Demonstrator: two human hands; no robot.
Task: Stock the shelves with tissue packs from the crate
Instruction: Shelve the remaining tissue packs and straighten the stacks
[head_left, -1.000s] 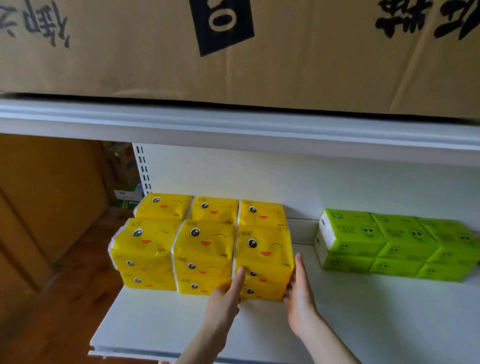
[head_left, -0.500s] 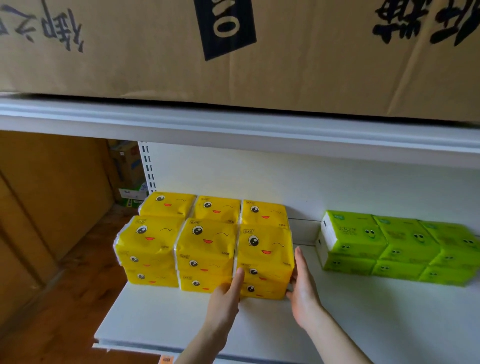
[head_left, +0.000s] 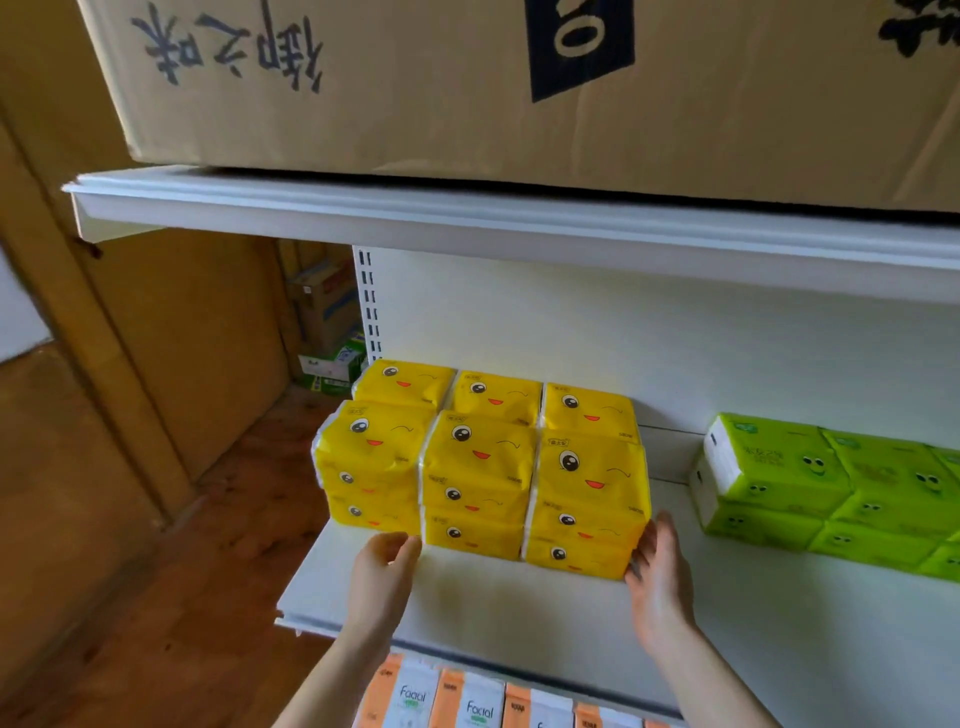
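Two bare hands, both at the front foot of a block of yellow plastic-wrapped tissue packs (head_left: 483, 462) printed with winking cartoon faces.

Left hand (head_left: 382, 577): sits at 7 o'clock of the block with fingers loosely curled. Grasps nothing. Reaches with the fingertips to the bottom front edge at the joint of the left and middle stacks; contact there not resolvable.

Right hand (head_left: 662, 577): sits at 4 o'clock of the block with fingers nearly straight and together. Lies flat against the lower right side of the right stack. Grasps nothing.

Block position: stands on the flat white metal shelf board (head_left: 519, 608), at the board's 10 o'clock corner, against the white back panel. Consists of three stacks across the front row and a second row of three behind, all touching side to side.

At 3 o'clock of the block, well apart: lime-green plastic-wrapped tissue packs (head_left: 779, 467) with small face prints, stacked on the same board.

At 12 o'clock: a second white shelf board (head_left: 467, 223), loaded with a large brown corrugated cardboard carton (head_left: 415, 93) bearing dark printed characters.

At 6 o'clock, below the front lip: orange-and-white tissue packs marked "Facial" (head_left: 467, 701), side by side.

At 9 o'clock: reddish-brown wooden floor (head_left: 130, 571); further back, small printed cardboard boxes (head_left: 322, 312) beside the slotted white shelf upright (head_left: 370, 306).
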